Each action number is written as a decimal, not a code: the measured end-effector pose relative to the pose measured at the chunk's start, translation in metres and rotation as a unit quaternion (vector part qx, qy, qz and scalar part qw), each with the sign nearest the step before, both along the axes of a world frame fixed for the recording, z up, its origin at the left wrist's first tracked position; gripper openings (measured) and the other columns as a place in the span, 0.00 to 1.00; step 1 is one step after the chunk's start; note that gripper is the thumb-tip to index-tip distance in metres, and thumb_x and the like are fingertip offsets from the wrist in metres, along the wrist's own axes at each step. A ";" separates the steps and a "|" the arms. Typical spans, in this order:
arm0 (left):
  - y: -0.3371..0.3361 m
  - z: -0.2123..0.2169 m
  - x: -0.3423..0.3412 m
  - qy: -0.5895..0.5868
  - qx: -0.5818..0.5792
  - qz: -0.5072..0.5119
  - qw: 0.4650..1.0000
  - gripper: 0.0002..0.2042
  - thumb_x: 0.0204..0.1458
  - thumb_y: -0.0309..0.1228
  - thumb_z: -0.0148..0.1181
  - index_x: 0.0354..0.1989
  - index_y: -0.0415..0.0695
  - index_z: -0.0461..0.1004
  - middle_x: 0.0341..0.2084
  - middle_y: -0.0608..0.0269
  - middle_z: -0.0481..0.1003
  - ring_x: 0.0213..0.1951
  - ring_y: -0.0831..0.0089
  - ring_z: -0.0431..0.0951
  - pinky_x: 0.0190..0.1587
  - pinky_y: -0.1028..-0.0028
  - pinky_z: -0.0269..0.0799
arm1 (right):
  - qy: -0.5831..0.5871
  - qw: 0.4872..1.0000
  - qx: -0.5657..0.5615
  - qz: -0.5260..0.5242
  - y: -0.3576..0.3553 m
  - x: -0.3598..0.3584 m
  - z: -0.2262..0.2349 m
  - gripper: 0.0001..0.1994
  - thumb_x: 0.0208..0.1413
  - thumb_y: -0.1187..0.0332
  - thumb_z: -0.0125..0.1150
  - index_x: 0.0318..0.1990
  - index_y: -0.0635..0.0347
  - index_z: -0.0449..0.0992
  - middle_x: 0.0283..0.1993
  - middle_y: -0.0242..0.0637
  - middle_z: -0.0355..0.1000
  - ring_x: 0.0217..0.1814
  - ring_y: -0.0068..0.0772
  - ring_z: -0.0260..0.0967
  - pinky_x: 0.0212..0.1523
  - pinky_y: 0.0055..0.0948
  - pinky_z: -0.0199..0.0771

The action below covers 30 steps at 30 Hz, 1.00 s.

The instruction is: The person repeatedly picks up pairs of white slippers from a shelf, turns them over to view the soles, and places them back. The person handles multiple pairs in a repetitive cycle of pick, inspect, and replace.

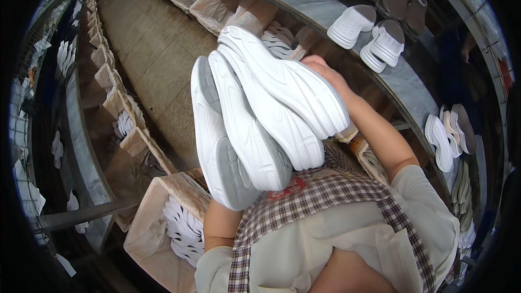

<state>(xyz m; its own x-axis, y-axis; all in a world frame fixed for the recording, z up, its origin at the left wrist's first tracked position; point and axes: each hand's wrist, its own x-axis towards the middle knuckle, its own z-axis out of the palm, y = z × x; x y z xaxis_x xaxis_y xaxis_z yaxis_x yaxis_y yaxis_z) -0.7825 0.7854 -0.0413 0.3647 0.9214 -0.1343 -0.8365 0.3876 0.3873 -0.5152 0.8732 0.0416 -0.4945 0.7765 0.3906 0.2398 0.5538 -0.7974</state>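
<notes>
A fanned stack of several white shoe soles [279, 92] is held up in front of my chest, over the aisle floor. Grey footbeds show inside the two leftmost ones. My right hand [329, 74] is closed around the far right side of the stack, its fingertips partly hidden behind the outermost sole. On the left, my forearm [221, 222] runs up behind the stack, and the soles cover that hand completely, so its fingers cannot be seen.
Close on my left stands a cloth-lined bin [149, 233] with white soles [184, 230] in it. Rows of lined bins flank the aisle floor [157, 38]. A grey shelf [410, 84] to the right carries white soles [353, 24] and brown soles [395, 0]. A metal bar [89, 214] crosses at lower left.
</notes>
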 end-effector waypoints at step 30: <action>0.020 0.020 0.000 -0.024 0.031 0.025 0.999 0.21 0.54 0.29 0.53 0.55 0.31 0.63 0.47 0.47 0.72 0.46 0.61 0.76 0.45 0.66 0.76 | 0.240 0.892 -0.359 0.137 -0.026 0.004 -0.028 0.40 0.36 0.64 0.64 0.62 0.59 0.56 0.62 0.38 0.57 0.66 0.32 0.53 0.66 0.31 0.47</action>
<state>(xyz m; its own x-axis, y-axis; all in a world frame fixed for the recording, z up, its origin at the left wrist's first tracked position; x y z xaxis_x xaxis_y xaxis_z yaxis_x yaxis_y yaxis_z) -0.7829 0.8051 -0.0210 0.3228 0.9446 -0.0587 -0.8727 0.3211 0.3679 -0.5115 0.8468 0.0139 -0.6133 0.7876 0.0589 -0.2897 -0.1549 -0.9445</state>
